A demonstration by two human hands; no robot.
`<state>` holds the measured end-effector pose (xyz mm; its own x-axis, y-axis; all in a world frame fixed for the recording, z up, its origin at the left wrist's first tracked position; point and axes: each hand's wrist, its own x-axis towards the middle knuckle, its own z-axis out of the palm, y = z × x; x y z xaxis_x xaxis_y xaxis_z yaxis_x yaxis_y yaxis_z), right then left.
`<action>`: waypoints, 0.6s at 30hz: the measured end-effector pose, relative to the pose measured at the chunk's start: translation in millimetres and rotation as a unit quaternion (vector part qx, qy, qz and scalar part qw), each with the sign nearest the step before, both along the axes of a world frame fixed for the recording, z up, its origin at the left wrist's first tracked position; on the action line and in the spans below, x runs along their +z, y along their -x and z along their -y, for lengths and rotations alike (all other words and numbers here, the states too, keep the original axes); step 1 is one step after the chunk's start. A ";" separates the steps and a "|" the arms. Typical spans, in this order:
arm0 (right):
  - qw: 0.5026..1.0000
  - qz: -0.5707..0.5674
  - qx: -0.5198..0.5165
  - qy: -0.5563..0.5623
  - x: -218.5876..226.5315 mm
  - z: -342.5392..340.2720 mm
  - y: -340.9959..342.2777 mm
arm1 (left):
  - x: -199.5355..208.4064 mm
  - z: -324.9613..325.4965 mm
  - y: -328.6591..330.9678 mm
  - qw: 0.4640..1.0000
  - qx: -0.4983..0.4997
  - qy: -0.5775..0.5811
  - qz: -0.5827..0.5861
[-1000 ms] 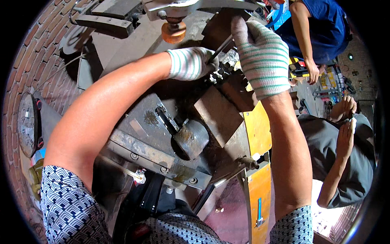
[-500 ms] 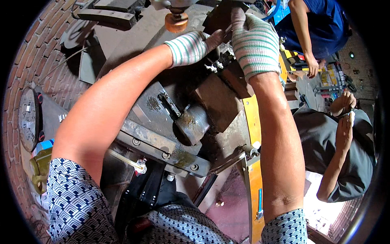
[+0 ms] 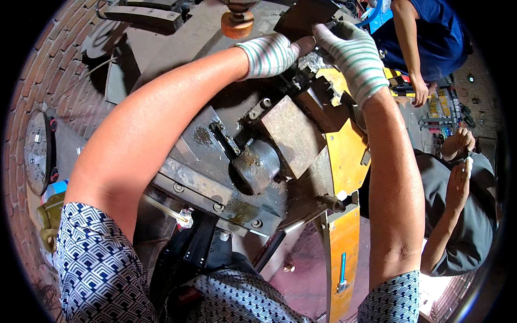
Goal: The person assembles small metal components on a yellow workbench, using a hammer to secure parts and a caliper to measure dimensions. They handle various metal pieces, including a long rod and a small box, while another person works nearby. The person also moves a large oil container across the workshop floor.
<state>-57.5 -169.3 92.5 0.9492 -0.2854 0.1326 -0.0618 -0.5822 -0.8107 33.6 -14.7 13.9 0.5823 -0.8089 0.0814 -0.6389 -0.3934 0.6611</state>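
Observation:
Both my hands wear white knit gloves with green stripes. A dark flat metal plate (image 3: 306, 19) is tilted between them at the top of the head view. My left hand (image 3: 270, 56) is closed at its lower left, thumb pointing right; its other fingers are mostly hidden. My right hand (image 3: 353, 60) is closed at its right edge, thumb toward the left hand, fingertips hidden. Below the hands, a rectangular metal block (image 3: 295, 135) lies on the dark machine table (image 3: 202, 156), beside a round metal cylinder (image 3: 257, 166). Bright metal scraps (image 3: 312, 60) lie just under the hands.
A copper-coloured round tool head (image 3: 237, 25) hangs left of the plate. A curved bolted rail (image 3: 215, 203) runs along the near side. A yellow machine panel (image 3: 347, 156) stands to the right. Two people, one in blue (image 3: 431, 43), one in dark grey (image 3: 458, 210), are farther right.
Both hands and the dark plate have shifted slightly right. My right forearm has swung right, uncovering more of the yellow panel. Light now falls on the rectangular block.

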 end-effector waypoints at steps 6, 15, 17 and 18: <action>0.995 -0.041 0.017 -0.086 11.3 -0.7 7.2 | 4.2 -18.3 6.0 0.996 -0.059 0.033 -0.053; 0.999 0.014 0.004 0.032 15.8 -29.7 18.8 | 3.4 -35.2 -1.0 0.995 -0.054 0.084 -0.025; 0.999 0.015 0.002 0.040 12.9 -32.2 20.3 | 3.3 -40.1 2.8 0.993 -0.076 0.088 0.017; 0.997 0.033 -0.001 0.065 11.0 -32.9 20.9 | 12.7 -38.0 8.9 0.994 -0.054 0.078 -0.054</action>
